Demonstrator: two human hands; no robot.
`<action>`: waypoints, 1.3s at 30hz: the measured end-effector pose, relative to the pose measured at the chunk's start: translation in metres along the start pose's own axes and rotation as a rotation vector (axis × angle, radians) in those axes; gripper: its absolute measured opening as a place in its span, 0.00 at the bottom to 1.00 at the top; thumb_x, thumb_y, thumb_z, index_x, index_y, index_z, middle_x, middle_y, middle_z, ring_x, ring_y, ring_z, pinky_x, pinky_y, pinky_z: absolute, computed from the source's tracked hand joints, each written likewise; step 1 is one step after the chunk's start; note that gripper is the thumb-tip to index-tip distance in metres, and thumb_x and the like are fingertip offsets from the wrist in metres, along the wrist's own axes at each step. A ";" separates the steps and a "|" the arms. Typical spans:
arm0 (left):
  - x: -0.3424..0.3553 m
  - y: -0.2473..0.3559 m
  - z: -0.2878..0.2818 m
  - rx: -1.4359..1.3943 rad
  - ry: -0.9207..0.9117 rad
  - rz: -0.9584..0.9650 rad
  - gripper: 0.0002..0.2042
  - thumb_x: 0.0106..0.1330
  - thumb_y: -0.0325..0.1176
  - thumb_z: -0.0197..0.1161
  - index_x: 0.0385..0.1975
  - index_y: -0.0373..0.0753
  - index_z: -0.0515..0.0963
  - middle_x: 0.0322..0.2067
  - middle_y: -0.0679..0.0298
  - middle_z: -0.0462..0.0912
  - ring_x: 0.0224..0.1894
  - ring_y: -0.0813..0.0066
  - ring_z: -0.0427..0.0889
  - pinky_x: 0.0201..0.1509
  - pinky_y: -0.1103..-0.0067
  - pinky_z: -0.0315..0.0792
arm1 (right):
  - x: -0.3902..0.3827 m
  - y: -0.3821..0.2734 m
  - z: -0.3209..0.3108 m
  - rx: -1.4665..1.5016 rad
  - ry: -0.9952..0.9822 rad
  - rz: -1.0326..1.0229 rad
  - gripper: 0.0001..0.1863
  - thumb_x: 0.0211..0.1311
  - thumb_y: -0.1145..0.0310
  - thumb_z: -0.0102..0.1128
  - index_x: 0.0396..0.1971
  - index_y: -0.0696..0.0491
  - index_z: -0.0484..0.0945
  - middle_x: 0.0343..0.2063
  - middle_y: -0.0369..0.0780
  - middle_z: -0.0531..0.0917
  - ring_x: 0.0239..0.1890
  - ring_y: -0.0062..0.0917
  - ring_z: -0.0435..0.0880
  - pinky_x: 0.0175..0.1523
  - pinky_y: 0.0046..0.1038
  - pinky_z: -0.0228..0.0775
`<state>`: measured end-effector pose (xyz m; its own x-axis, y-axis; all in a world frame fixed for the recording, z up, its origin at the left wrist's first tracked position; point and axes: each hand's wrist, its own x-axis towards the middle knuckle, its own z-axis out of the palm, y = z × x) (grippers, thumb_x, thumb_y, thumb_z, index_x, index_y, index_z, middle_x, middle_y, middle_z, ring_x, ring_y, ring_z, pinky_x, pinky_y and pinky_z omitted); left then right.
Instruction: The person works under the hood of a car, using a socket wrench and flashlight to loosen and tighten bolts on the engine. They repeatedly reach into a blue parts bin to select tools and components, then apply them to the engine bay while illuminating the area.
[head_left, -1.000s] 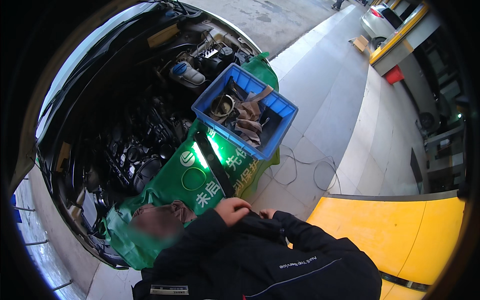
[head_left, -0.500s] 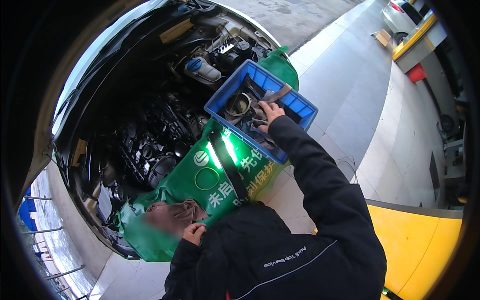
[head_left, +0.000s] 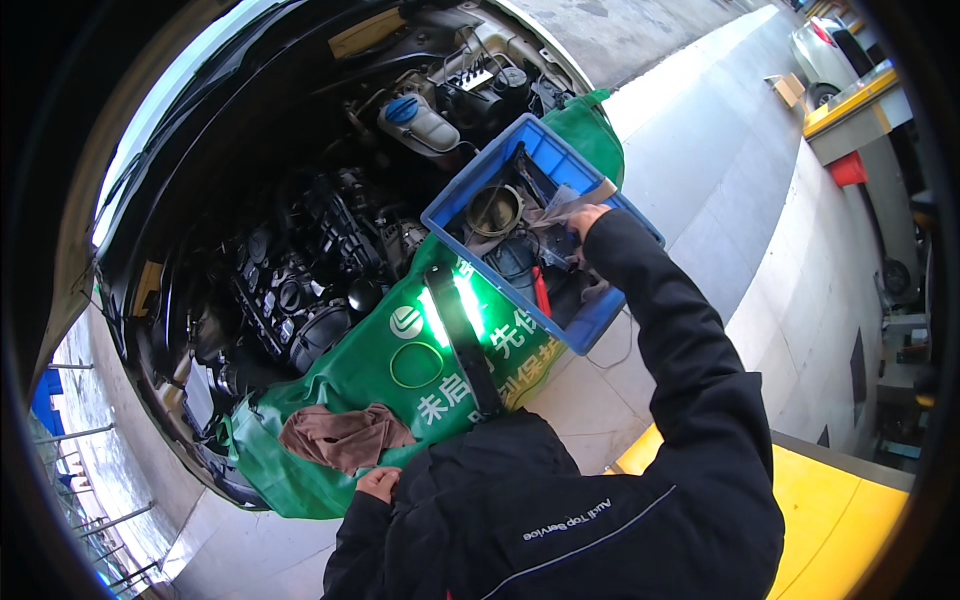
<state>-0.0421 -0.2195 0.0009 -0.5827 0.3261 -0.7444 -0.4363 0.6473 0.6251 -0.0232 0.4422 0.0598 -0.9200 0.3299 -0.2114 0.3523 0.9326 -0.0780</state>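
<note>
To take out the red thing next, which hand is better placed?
Probably the right hand: it is over the blue box, near the red thing, though its grip is hard to see. The left hand is beside the brown cloth, farther away.

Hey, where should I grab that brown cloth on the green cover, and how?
Pinch the brown cloth by its raised folds, probably from the near side: it lies rumpled on the green cover, with the left hand close by.

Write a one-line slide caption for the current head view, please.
Right hand in a blue rectangular plastic bin, left hand beside a crumpled brown cloth.
</note>
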 end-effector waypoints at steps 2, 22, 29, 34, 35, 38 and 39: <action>0.014 0.008 -0.001 0.008 -0.018 -0.032 0.09 0.72 0.32 0.64 0.43 0.33 0.86 0.30 0.69 0.85 0.28 0.84 0.80 0.32 0.83 0.74 | 0.022 -0.012 0.007 0.475 -0.095 0.147 0.18 0.57 0.56 0.69 0.43 0.51 0.88 0.40 0.45 0.90 0.46 0.42 0.89 0.54 0.39 0.80; 0.062 0.030 0.002 0.089 -0.031 -0.024 0.09 0.65 0.23 0.64 0.42 0.31 0.86 0.34 0.63 0.89 0.35 0.80 0.85 0.42 0.81 0.80 | 0.097 -0.078 0.044 0.476 0.000 0.583 0.49 0.47 0.45 0.77 0.68 0.53 0.70 0.59 0.58 0.75 0.58 0.52 0.81 0.63 0.42 0.76; 0.066 0.032 0.001 -0.029 -0.067 -0.108 0.12 0.63 0.18 0.56 0.44 0.30 0.84 0.32 0.65 0.87 0.35 0.81 0.84 0.42 0.83 0.78 | 0.099 -0.069 0.045 0.517 -0.034 0.574 0.44 0.51 0.49 0.75 0.67 0.52 0.71 0.62 0.57 0.73 0.60 0.51 0.81 0.65 0.41 0.75; 0.069 0.027 0.002 -0.053 -0.070 -0.104 0.14 0.62 0.18 0.55 0.44 0.31 0.84 0.32 0.66 0.86 0.33 0.82 0.83 0.39 0.84 0.77 | 0.100 -0.063 0.055 0.534 0.049 0.525 0.43 0.48 0.45 0.77 0.62 0.53 0.75 0.53 0.55 0.79 0.55 0.49 0.83 0.61 0.40 0.77; 0.069 0.027 0.002 -0.055 -0.059 -0.147 0.14 0.63 0.18 0.55 0.44 0.31 0.84 0.32 0.65 0.86 0.33 0.82 0.83 0.39 0.84 0.77 | 0.099 -0.062 0.056 0.541 0.058 0.517 0.42 0.49 0.45 0.77 0.61 0.53 0.76 0.52 0.55 0.80 0.54 0.48 0.83 0.60 0.40 0.77; 0.069 0.026 0.001 -0.079 -0.074 -0.129 0.14 0.62 0.18 0.55 0.44 0.31 0.84 0.32 0.66 0.86 0.33 0.82 0.83 0.38 0.84 0.77 | 0.094 -0.057 0.054 0.548 0.120 0.482 0.36 0.53 0.48 0.75 0.58 0.52 0.79 0.49 0.51 0.82 0.50 0.45 0.85 0.58 0.40 0.78; 0.069 0.025 0.000 -0.041 -0.080 -0.105 0.14 0.63 0.19 0.55 0.45 0.32 0.84 0.33 0.66 0.86 0.33 0.82 0.83 0.37 0.84 0.77 | 0.092 -0.055 0.052 0.495 0.141 0.452 0.33 0.54 0.49 0.74 0.57 0.51 0.79 0.48 0.50 0.83 0.49 0.44 0.85 0.57 0.39 0.78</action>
<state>-0.0933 -0.1804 -0.0349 -0.4766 0.3131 -0.8215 -0.5204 0.6526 0.5507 -0.1185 0.4140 -0.0058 -0.6656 0.7185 -0.2016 0.7133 0.5331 -0.4549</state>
